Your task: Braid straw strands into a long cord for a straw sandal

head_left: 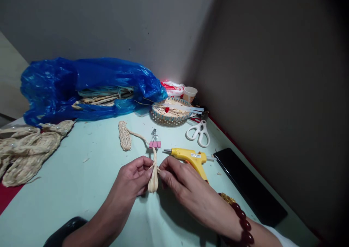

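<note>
Both hands meet at the near end of a pale plaited cord [154, 156] that looks like dried husk or straw. My left hand [133, 176] is closed in a pinch on the cord's left side. From the right, my right hand [188, 189] pinches a thin strand of it. A folded loose strip [153, 184] hangs down between the hands. Just beyond them a pink binder clip [155, 144] grips the cord. Past the clip the cord runs left to a coiled oval bundle [125, 136]. A yellow glue gun [191, 157] lies close to my right hand.
At the back left, a blue plastic bag [92, 72] holds dried strips. Finished-looking braided pieces [32, 152] lie at the left edge. White scissors [198, 132], a woven basket [156, 110] with glue sticks, a paper cup [190, 93] and a black phone-like slab [248, 185] are on the right.
</note>
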### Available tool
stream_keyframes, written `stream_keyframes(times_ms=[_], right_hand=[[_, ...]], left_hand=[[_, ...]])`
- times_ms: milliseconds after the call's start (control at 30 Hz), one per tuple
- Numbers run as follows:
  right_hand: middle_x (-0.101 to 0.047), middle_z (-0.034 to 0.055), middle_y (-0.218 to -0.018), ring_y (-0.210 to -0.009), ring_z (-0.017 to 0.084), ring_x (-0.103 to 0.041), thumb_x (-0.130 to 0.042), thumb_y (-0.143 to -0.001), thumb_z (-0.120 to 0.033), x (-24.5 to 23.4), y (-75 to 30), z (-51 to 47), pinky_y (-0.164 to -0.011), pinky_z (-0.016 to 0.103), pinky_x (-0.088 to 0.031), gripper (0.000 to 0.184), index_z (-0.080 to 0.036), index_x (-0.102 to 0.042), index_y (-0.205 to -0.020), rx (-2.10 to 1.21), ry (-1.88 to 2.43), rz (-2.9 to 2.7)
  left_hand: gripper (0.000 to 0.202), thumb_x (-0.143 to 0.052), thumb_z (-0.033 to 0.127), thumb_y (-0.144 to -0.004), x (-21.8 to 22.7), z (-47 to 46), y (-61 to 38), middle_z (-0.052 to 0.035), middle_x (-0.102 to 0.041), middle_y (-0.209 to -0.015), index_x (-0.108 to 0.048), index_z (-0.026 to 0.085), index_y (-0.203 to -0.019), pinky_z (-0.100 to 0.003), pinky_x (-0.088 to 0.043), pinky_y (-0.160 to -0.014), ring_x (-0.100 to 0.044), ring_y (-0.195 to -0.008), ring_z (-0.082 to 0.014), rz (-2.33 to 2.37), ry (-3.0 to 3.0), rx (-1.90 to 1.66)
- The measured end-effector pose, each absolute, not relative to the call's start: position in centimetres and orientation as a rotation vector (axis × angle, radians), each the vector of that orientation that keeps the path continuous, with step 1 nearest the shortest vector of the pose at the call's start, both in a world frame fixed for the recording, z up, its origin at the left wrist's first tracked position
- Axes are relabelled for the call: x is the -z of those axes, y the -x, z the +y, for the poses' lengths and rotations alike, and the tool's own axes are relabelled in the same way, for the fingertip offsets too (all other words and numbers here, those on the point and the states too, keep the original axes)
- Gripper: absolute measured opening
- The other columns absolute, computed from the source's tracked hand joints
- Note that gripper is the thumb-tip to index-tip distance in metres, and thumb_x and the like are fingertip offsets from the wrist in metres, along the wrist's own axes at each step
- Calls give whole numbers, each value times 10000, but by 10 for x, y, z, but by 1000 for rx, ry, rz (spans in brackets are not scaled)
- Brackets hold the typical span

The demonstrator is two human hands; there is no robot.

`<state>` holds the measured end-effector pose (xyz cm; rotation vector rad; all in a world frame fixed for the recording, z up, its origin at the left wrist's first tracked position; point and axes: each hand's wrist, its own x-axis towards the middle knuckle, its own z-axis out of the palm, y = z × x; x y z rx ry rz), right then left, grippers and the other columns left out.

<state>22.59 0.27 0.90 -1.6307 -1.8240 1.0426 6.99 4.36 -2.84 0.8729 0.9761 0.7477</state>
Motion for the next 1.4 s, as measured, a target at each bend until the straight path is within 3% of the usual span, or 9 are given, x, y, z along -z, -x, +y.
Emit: stream_keyframes(times_ms=[100, 233, 367, 500, 733, 900, 1167, 1400], right_hand=[[-542, -36, -742, -711, 120, -490, -369, -985, -409, -10, -223, 5, -653, 251, -347, 299, -202, -494, -809, -1065, 1646, -1798], [-533, -49, -702, -686, 116, -467, -451, -951, -415, -5, -220, 5, -608, 240, -311, 281, -205, -479, -768, -1004, 1652, -1784], [-512, -49, -663, -659, 113, -452, -403, -964, -439, 1, -217, 3, -599, 238, -294, 331, -203, -485, -747, -946, 1669, -1781], [-524, -51, -644, -647, 103, -461, -413, -962, -417, 3, -215, 4, -591, 230, -287, 337, -198, -504, -723, -897, 1655, -1795], [-496, -56, -570, -530, 73, -414, -473, -916, -265, 4, -217, 6, -516, 220, -248, 273, -174, -525, -664, -766, 1675, -1841], [-401, -62, -522, -493, 74, -321, -473, -897, -229, 5, -214, 1, -492, 229, -210, 278, -176, -454, -624, -680, 1671, -1856], [-352, -59, -525, -502, 92, -262, -454, -879, -164, 2, -209, -2, -520, 237, -230, 284, -186, -369, -608, -747, 1644, -1856], [-389, -51, -542, -543, 91, -366, -414, -868, -108, 3, -217, 1, -548, 229, -265, 313, -180, -328, -576, -911, 1506, -1855]], left_hand=[[256, -764, 300, -641, 29, 44, -70, 87, -483, -551, -562, 166, -721, -129, -200, -383, -302, -439, -25, 985, -919, -779], [241, -725, 336, -673, 30, 42, -70, 102, -440, -532, -555, 176, -733, -133, -211, -392, -281, -451, -37, 1045, -1011, -790], [264, -722, 357, -647, 28, 41, -69, 103, -417, -525, -533, 184, -712, -150, -229, -410, -305, -478, -56, 1082, -1105, -759], [234, -639, 389, -719, 26, 41, -69, 90, -427, -556, -520, 189, -722, -182, -273, -461, -337, -516, -80, 1122, -1251, -745], [209, -496, 409, -849, 20, 34, -61, 18, -575, -761, -544, 209, -887, -261, -399, -673, -530, -741, -170, 1181, -1559, -622], [307, -424, 464, -890, 14, 23, -54, 57, -459, -590, -520, 229, -719, -247, -364, -541, -460, -559, -140, 1339, -1703, -519], [208, -431, 144, -890, 28, 7, -63, 28, -521, -609, -483, 219, -703, -247, -423, -531, -516, -507, -125, 1110, -2506, -958], [159, -444, 61, -849, 43, 8, -57, -23, -585, -715, -516, 172, -938, -294, -487, -540, -622, -608, -179, 1043, -2949, -789]])
